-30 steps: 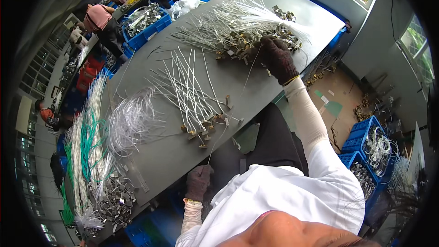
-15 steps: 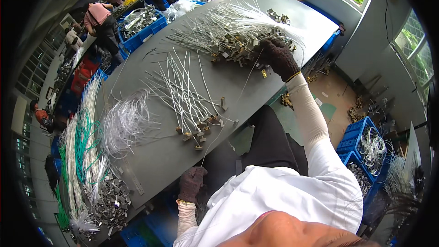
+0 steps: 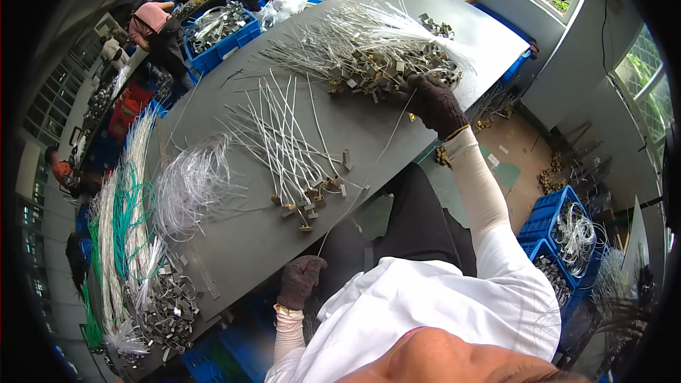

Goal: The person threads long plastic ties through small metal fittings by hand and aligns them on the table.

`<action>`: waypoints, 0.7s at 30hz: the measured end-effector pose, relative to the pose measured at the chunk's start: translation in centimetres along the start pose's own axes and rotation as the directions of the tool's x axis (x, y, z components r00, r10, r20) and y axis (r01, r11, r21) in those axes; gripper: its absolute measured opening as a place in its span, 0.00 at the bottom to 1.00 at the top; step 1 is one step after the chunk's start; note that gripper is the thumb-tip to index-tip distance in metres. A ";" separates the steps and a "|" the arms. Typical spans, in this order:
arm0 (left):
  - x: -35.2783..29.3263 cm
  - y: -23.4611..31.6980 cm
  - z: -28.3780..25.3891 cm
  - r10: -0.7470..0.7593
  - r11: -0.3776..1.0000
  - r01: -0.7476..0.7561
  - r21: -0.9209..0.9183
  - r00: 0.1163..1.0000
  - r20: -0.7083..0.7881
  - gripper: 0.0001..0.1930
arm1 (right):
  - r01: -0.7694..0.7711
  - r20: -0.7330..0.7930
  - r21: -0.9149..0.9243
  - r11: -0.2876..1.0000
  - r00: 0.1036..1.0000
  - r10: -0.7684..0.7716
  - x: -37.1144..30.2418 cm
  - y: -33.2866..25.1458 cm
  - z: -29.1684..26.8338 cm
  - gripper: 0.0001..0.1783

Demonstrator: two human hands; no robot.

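My left hand [image 3: 301, 280], in a dark brown knit glove, is closed at the near edge of the table, low in front of me. A thin pale wire [image 3: 384, 150] rises from its fingers, crosses the table edge and runs up to my right hand [image 3: 435, 106]. That hand, gloved alike, has its fingers pinched on the wire's other end, beside a heap of small metal seal blocks [image 3: 379, 71] with silvery wire tails [image 3: 355, 32]. Between my hands lies a smaller bunch of wires [image 3: 284, 142] with brass-coloured metal blocks [image 3: 310, 202] at their near ends.
Left of the bunch lies a tangle of clear strands [image 3: 191, 188]. Long white and green wires [image 3: 131, 220] and grey metal pieces [image 3: 170, 308] cover the table's left end. Blue crates [image 3: 550, 220] stand on the floor at right. Other people [image 3: 152, 25] work at the far left.
My right hand has drawn slightly toward me, off the edge of the heap, and the wire has shifted with it. My left hand has barely moved.
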State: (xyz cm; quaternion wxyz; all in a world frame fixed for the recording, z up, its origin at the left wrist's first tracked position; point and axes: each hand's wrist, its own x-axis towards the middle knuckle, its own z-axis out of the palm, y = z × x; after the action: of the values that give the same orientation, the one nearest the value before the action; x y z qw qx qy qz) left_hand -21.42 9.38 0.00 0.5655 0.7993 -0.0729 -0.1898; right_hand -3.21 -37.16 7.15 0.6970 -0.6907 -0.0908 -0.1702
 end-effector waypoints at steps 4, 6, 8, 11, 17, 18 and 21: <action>0.5 -0.2 1.5 -0.047 0.994 0.047 -0.095 0.999 0.006 0.12 | -0.324 -0.044 0.510 0.797 0.915 0.400 -1.5 -2.5 4.1 0.17; 1.1 0.0 2.5 -0.038 0.991 0.038 -0.125 0.999 0.000 0.12 | -0.310 -0.068 0.541 0.781 0.910 0.409 -2.4 -3.0 5.8 0.18; 1.8 -0.7 3.6 -0.013 0.986 0.011 -0.166 1.000 -0.014 0.14 | -0.360 0.183 0.667 0.652 0.928 0.325 -2.7 -0.3 6.2 0.14; 4.0 -5.4 5.8 0.122 0.985 -0.135 -0.106 0.985 -0.125 0.16 | -0.427 0.359 0.721 0.545 0.904 0.234 -4.7 -1.5 10.6 0.12; 6.3 3.5 7.3 0.519 0.846 -0.533 -0.026 0.833 -0.189 0.18 | -0.559 0.200 0.300 0.773 0.829 0.521 -10.6 -6.8 17.8 0.17; 6.2 4.2 7.0 0.508 0.852 -0.523 -0.025 0.836 -0.208 0.18 | -0.571 0.220 0.291 0.768 0.821 0.527 -11.1 -6.7 17.9 0.17; 5.2 6.4 6.4 0.394 0.906 -0.400 -0.142 0.917 -0.068 0.07 | -0.360 0.244 0.105 0.927 0.913 0.327 -12.1 -4.5 17.5 0.17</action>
State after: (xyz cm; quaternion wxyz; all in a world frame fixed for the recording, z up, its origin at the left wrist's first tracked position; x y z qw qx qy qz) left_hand -18.52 -0.16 2.95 0.6529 0.7256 -0.2085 -0.0609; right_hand -14.11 -18.36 7.49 0.7506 -0.6570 -0.0575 0.0406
